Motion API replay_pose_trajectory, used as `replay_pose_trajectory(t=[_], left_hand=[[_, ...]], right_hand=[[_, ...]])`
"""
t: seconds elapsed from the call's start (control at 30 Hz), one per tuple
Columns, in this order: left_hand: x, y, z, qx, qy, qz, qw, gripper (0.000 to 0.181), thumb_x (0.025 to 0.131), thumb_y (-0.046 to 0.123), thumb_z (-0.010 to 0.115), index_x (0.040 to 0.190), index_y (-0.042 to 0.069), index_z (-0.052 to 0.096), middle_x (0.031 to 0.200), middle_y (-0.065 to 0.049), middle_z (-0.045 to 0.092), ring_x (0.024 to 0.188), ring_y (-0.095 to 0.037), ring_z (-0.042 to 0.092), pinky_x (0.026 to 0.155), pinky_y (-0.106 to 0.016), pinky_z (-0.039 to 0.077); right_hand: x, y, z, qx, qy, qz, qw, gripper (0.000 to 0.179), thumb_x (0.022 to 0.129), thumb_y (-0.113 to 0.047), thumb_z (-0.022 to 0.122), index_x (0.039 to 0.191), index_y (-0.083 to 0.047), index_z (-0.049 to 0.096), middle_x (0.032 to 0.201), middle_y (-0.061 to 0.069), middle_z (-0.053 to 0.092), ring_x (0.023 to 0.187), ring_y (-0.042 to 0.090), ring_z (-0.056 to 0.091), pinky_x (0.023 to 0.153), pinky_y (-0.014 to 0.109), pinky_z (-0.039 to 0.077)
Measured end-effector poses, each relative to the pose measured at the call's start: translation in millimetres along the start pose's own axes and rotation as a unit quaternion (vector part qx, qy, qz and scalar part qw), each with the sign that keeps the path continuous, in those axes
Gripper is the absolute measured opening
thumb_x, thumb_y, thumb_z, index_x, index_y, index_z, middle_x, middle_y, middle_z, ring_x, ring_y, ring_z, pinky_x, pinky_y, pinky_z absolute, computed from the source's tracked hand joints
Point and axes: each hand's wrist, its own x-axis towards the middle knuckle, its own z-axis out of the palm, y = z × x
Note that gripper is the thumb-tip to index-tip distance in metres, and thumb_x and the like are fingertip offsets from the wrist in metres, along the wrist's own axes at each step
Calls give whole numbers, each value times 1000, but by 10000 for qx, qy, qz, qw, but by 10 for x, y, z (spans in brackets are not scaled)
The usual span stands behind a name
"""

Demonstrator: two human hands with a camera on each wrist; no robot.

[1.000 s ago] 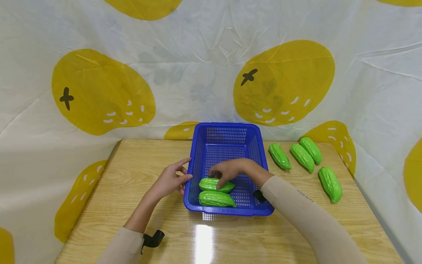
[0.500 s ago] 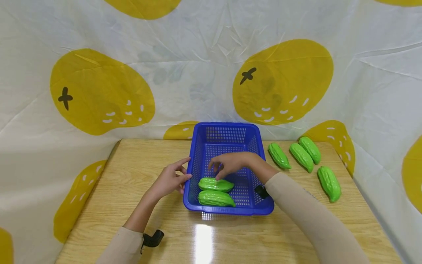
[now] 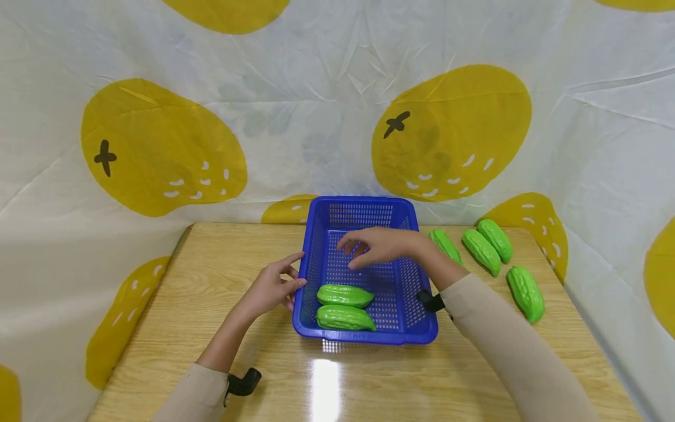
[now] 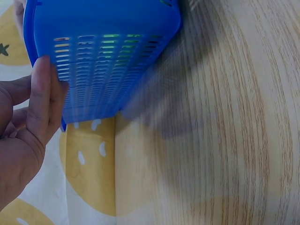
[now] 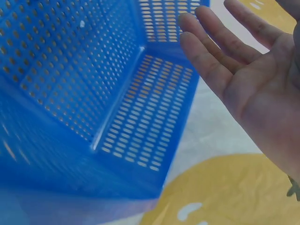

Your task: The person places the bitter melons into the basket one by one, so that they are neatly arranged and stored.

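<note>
A blue plastic basket (image 3: 364,337) stands on the table with two green bitter melons lying side by side at its near left: a rear one (image 3: 345,295) and a front one (image 3: 345,317). My left hand (image 3: 271,287) touches the basket's left rim from outside; in the left wrist view its fingers (image 4: 40,93) lie fairly straight against the rim. My right hand (image 3: 379,245) hovers over the middle of the basket, behind the melons. Its fingers are relaxed and apart, and the right wrist view shows the palm (image 5: 267,89) with nothing in it.
Right of the basket several more bitter melons lie on the wooden table (image 3: 237,246): one (image 3: 445,243) partly behind my right forearm, a touching pair (image 3: 482,252) at the back, another (image 3: 526,294) nearer. A white cloth (image 3: 295,135) with yellow fruit prints hangs behind.
My right hand has let go of the rear bitter melon in the basket and risen up and away from it toward the back. The left hand and basket have stayed put.
</note>
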Motion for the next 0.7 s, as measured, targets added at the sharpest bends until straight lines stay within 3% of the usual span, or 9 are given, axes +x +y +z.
replay_pose_trajectory(t=[0.3, 0.7], left_hand=[[-6, -2, -4, 12, 11, 28, 10000, 65, 100, 5, 67, 159, 10, 40, 103, -18, 59, 60, -20, 64, 60, -61, 64], [-7, -3, 7, -5, 42, 29, 10000, 65, 100, 6, 68, 159, 10, 41, 103, -18, 58, 61, -20, 64, 59, -59, 64]], right_hand=[[-278, 32, -161, 183, 695, -34, 9974, 46, 103, -35, 66, 145, -20, 55, 140, 3, 62, 126, 24, 64, 110, 41, 55], [-744, 243, -188, 846, 1780, -35, 9804, 51, 105, -29, 62, 151, -16, 46, 151, 11, 51, 138, 35, 52, 115, 54, 49]])
